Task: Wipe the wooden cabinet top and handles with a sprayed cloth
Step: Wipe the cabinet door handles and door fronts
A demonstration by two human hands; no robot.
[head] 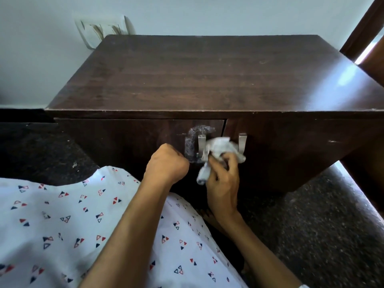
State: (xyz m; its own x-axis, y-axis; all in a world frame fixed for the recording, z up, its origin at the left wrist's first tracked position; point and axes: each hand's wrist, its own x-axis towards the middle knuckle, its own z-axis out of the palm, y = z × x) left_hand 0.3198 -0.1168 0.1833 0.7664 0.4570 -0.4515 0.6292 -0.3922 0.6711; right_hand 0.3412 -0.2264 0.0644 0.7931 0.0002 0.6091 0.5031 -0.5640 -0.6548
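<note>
Now rubbing at the left handle [201, 145] with the crumpled cloth [220, 150], right hand [223, 183] pinching it between both handles, left hand [166, 163] hovering clenched, holding nothing. Better wrapping cloth fully round each handle, then sweeping foam streaks [191, 142] off the door.

The wooden cabinet [207, 75] stood against the wall — dark brown, its flat top faintly smeared and glossy at the right. Two metal handles hung side by side on the doors: the left handle [201, 145] beside a wet foamy smear [192, 142], the right handle [242, 143] just past it. A crumpled white cloth [220, 150] lay bunched between them — touching the left one.
</note>
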